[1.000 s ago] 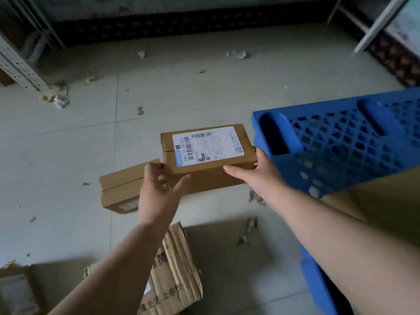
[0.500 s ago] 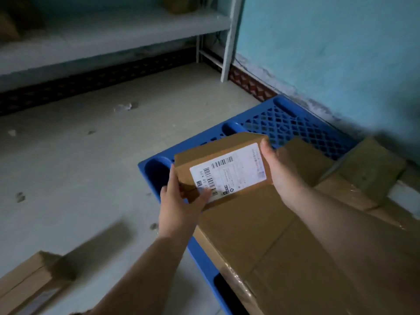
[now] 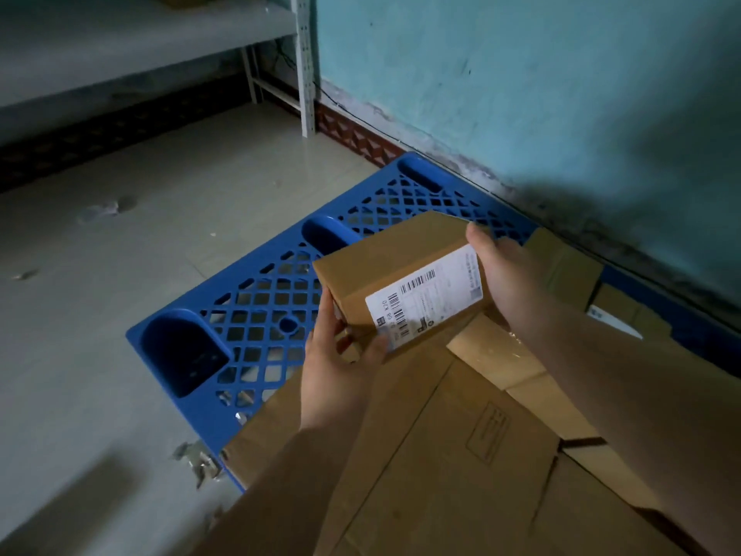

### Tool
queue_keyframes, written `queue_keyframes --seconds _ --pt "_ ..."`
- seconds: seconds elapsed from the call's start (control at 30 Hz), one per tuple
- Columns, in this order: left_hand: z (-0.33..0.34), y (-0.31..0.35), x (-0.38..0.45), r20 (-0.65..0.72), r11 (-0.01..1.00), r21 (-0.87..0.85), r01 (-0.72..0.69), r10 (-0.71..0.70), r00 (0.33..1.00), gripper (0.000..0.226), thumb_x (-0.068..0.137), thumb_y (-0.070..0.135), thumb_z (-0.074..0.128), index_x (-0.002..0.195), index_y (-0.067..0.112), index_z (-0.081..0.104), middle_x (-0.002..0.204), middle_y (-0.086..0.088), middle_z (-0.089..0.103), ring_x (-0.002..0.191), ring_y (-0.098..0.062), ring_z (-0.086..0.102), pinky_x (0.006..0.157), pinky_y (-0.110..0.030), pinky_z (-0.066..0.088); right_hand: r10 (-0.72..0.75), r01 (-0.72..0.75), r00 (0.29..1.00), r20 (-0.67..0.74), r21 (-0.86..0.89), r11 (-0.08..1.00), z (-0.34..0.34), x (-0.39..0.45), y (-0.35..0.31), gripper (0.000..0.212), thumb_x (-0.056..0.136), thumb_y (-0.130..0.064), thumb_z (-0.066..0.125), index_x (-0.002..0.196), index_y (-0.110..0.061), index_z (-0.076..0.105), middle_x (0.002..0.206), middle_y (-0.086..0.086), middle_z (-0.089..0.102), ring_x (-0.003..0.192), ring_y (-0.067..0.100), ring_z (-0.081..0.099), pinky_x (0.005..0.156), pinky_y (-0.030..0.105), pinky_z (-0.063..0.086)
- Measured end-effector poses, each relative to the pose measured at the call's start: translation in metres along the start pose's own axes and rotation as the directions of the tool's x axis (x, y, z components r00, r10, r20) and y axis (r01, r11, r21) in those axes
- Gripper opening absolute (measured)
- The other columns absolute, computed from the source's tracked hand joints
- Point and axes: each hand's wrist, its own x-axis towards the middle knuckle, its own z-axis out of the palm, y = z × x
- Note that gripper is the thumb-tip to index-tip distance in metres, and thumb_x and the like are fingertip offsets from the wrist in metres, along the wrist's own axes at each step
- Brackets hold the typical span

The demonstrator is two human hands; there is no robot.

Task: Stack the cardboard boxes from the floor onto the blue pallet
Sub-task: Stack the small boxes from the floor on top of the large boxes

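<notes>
I hold a small cardboard box [image 3: 395,270] with a white barcode label between both hands, tilted, over the blue pallet [image 3: 260,298]. My left hand [image 3: 341,359] grips its near left corner. My right hand [image 3: 505,274] grips its far right end. The box hovers at the edge of a large flat cardboard box [image 3: 433,447] that lies on the pallet. More cardboard boxes [image 3: 569,270] sit on the pallet by the wall, behind my right arm. The pallet's lattice top is bare at its left part.
A turquoise wall [image 3: 541,94] runs along the pallet's far side. A white metal shelf rack [image 3: 302,74] stands in the corner at the back. The pale tiled floor [image 3: 100,315] at left carries scraps of paper and tape.
I lifted the labelled box off the floor and swung right to the pallet. The box has since moved farther over the pallet, toward the wall, and the floor boxes have left view.
</notes>
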Motion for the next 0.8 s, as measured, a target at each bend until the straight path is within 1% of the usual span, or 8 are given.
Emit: queue_keyframes --seconds 0.07,0.13,0.23,0.33,0.4,0.53,0.67,0.8 --pt "0.012 -0.003 0.002 0.012 0.999 -0.030 0.037 -0.036 0.999 0.071 0.078 0.024 0.068 0.115 0.066 0.026 0.090 0.028 0.064 0.082 0.021 0.056 0.060 -0.003 0.048 0.027 -0.027 1.000 0.007 -0.023 0.999 -0.006 0.012 0.007 0.064 0.076 -0.073 0.034 0.090 -0.017 0.059 0.082 0.002 0.067 0.070 0.017 0.066 0.058 0.028 0.045" --pt "0.023 -0.008 0.002 0.011 0.995 -0.062 0.080 -0.080 0.997 0.061 0.079 0.026 0.067 0.124 0.053 0.037 0.095 0.021 0.064 0.087 0.008 0.061 0.075 -0.017 0.054 -0.004 0.005 1.000 0.027 -0.019 1.000 -0.009 0.016 0.014 0.058 0.075 -0.071 0.037 0.098 -0.023 0.059 0.089 -0.001 0.066 0.081 0.019 0.064 0.067 0.035 0.047" --pt "0.033 -0.013 0.009 0.002 0.983 -0.085 0.162 -0.163 0.987 0.048 0.081 0.025 0.065 0.120 0.047 0.047 0.100 0.016 0.064 0.095 -0.003 0.059 0.090 -0.039 0.050 -0.098 0.097 0.989 0.109 0.012 0.995 -0.010 0.021 0.021 0.044 0.079 -0.054 0.053 0.117 -0.031 0.053 0.096 -0.015 0.063 0.086 0.006 0.060 0.068 0.026 0.047" --pt "0.042 -0.016 0.021 0.001 0.979 -0.074 0.190 -0.191 0.982 0.035 0.083 0.023 0.062 0.084 0.056 0.051 0.089 0.021 0.064 0.088 0.002 0.058 0.079 -0.032 0.048 -0.109 0.111 0.987 0.120 -0.003 0.994 -0.009 0.032 0.021 0.053 0.084 -0.037 0.059 0.132 -0.024 0.041 0.096 -0.017 0.053 0.077 -0.004 0.048 0.059 0.018 0.036" --pt "0.051 -0.019 0.026 0.034 0.981 -0.042 0.191 -0.190 0.981 0.031 0.084 0.025 0.060 0.078 0.054 0.050 0.084 0.022 0.063 0.083 0.003 0.057 0.069 -0.025 0.045 -0.109 0.112 0.992 0.070 -0.042 0.993 -0.009 0.043 0.018 0.055 0.085 -0.034 0.058 0.135 -0.021 0.037 0.107 -0.008 0.049 0.077 0.002 0.047 0.061 0.019 0.036" --pt "0.071 -0.027 0.030 0.146 0.984 0.064 0.166 -0.173 0.974 0.036 0.086 0.033 0.054 0.119 0.048 0.048 0.102 0.023 0.061 0.086 0.005 0.053 0.062 -0.017 0.037 -0.036 0.073 0.994 0.101 -0.397 0.915 -0.010 0.065 0.014 0.042 0.082 -0.033 0.056 0.119 -0.014 0.051 0.115 0.003 0.051 0.098 0.024 0.054 0.091 0.040 0.044" --pt "0.086 -0.030 0.031 0.203 0.987 0.088 0.138 -0.153 0.967 0.051 0.085 0.040 0.052 0.133 0.045 0.037 0.105 0.024 0.053 0.098 -0.001 0.048 0.066 -0.014 0.031 0.036 0.037 0.993 0.110 -0.595 0.803 -0.003 0.070 0.028 0.043 0.083 -0.032 0.051 0.118 -0.008 0.050 0.118 0.014 0.053 0.106 0.030 0.053 0.089 0.042 0.047" --pt "0.090 -0.036 0.034 0.207 0.987 0.050 0.155 -0.162 0.965 0.054 0.081 0.044 0.056 0.133 0.042 0.040 0.114 0.020 0.053 0.110 -0.006 0.049 0.075 -0.019 0.034 -0.040 0.047 0.999 0.027 -0.684 0.728 0.006 0.067 0.036 0.052 0.088 -0.035 0.039 0.135 -0.013 0.035 0.139 0.013 0.036 0.133 0.030 0.027 0.109 0.063 0.017"
